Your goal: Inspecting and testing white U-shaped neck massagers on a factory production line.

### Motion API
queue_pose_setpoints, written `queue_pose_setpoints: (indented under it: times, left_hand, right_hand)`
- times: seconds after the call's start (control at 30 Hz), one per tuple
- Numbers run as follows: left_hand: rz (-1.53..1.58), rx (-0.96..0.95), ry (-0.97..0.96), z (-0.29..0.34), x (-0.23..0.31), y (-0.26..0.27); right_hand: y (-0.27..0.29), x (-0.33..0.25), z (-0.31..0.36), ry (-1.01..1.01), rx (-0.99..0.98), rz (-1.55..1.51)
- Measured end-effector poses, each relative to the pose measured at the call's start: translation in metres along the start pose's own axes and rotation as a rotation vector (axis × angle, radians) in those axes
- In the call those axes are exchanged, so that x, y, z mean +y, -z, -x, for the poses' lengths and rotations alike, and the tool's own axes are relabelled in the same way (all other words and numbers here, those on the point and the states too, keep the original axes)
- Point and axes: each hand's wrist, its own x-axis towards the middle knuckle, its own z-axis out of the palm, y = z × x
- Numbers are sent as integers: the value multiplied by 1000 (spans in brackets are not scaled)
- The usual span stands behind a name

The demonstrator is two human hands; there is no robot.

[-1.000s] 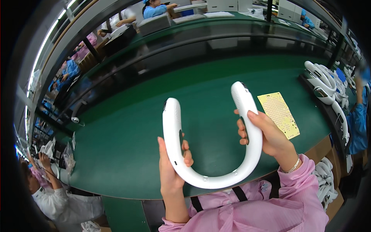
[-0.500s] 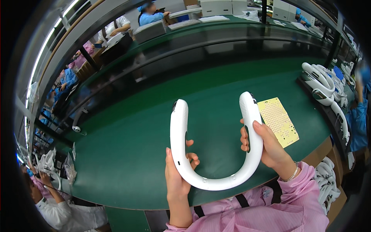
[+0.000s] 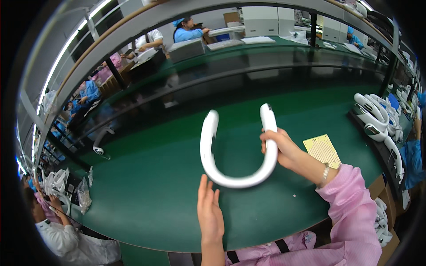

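Observation:
A white U-shaped neck fan [image 3: 239,182] is held above the green table, its two ends pointing away from me. My right hand [image 3: 284,149] is closed around its right arm. Fingers outstretched, my left hand [image 3: 211,217] is open just below the fan's lower left curve and grips nothing; whether a fingertip still brushes the fan I cannot tell. A yellow card [image 3: 320,150] printed with a grid of marks lies on the table beyond my right forearm, which covers its near edge.
A black tray [image 3: 372,136] of white neck fans stands at the table's right edge. More white parts fill a cardboard box [image 3: 389,213] at lower right. A clear bag [image 3: 83,195] sits at the left edge. A co-worker in white [image 3: 62,241] is at lower left.
My left hand has let go of the neck fan and dropped below it. My right hand has carried the fan away from me and slightly left. The view has tilted up.

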Motion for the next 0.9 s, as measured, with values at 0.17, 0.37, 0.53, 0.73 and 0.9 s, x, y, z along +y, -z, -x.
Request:
queue_pose_setpoints:
  times: [0.17, 0.37, 0.53, 0.73, 0.9]
  left_hand:
    - [65, -106, 155, 1, 4, 3]
    - [51, -95, 256, 0, 4, -4]
    - [-10, -133, 331, 0, -4, -2]
    - [-637, -270, 153, 2, -18, 12]
    - [-857, -472, 161, -51, -9, 35]
  right_hand:
    - [-19, 2, -100, 124, 151, -479]
    - [2, 88, -116, 813, 111, 1192]
    - [-9, 88, -90, 977, -66, 1496]
    - [-12, 87, -84, 974, -87, 1509]
    - [-4, 84, -85, 927, -78, 1529]
